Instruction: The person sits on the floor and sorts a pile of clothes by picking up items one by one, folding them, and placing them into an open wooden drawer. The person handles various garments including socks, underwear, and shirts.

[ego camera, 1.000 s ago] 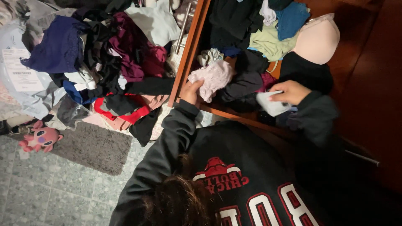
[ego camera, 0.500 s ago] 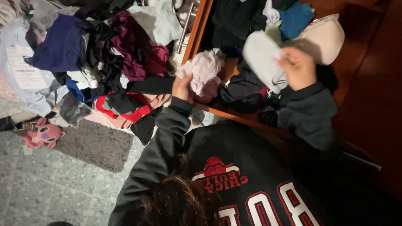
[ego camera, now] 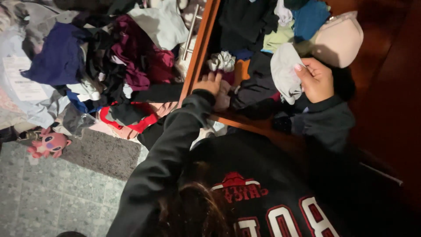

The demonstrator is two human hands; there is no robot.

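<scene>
Wooden drawer (ego camera: 199, 52): open, packed with dark and coloured garments; a pale padded bra cup (ego camera: 340, 39) sits at 2 o'clock of the frame.

Clothes pile (ego camera: 118, 61): heaped on the floor outside the drawer, at 10 o'clock; purple, black, red and white pieces.

Grey rug (ego camera: 103, 153) and pink plush toy (ego camera: 50, 144): on the tiled floor at 8 o'clock.

Light grey garment (ego camera: 284, 72): held above the drawer's contents, at 1 o'clock. Judged light, soft, limp, not fragile; it drapes from the grip. Best taken by pinching a bunched edge or fold.

Right hand (ego camera: 316, 81): fingers closed on the grey garment's right edge.

Left hand (ego camera: 215, 87): pressed among the dark clothes at the drawer's near rim; whether its fingers hold anything cannot be told.

Change from half a second earlier: the pinkish garment has left the left hand and is out of sight; the grey piece sits lower.
</scene>
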